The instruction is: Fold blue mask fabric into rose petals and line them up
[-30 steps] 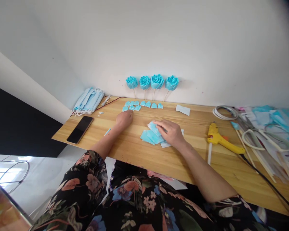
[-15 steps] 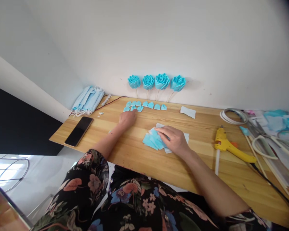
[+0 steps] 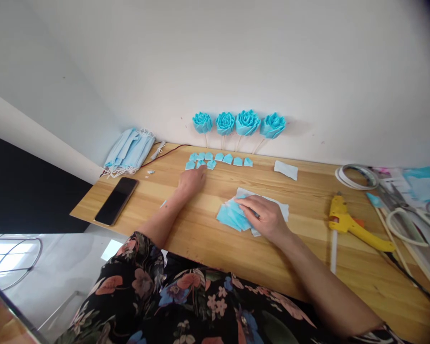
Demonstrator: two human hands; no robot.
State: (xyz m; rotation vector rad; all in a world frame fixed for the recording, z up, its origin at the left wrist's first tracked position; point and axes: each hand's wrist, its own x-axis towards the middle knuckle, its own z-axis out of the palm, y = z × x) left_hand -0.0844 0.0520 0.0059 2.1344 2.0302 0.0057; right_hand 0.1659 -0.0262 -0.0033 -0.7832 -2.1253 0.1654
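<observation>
My left hand (image 3: 192, 183) rests on the table at the near edge of two rows of small folded blue fabric petals (image 3: 228, 158). Its fingers are curled, and the fingertips reach the middle petal of the front row; whether they grip it is hidden. Over a loose stack of flat blue fabric pieces (image 3: 232, 218) is my right hand (image 3: 263, 215), thumb and fingers pinched together at the stack's upper edge on a blue piece. White fabric pieces (image 3: 281, 209) lie partly under the stack and the hand.
Blue fabric roses (image 3: 248, 123) on sticks lean against the wall. A stack of face masks (image 3: 131, 149) and a phone (image 3: 116, 200) lie left. To the right are a white strip (image 3: 285, 169), tape rolls (image 3: 356, 177), a yellow glue gun (image 3: 347, 224) and scissors (image 3: 404, 224).
The view has shifted slightly, so the table things sit a little farther right and lower. Both hands stay at the same places, left by the petals, right on the stack.
</observation>
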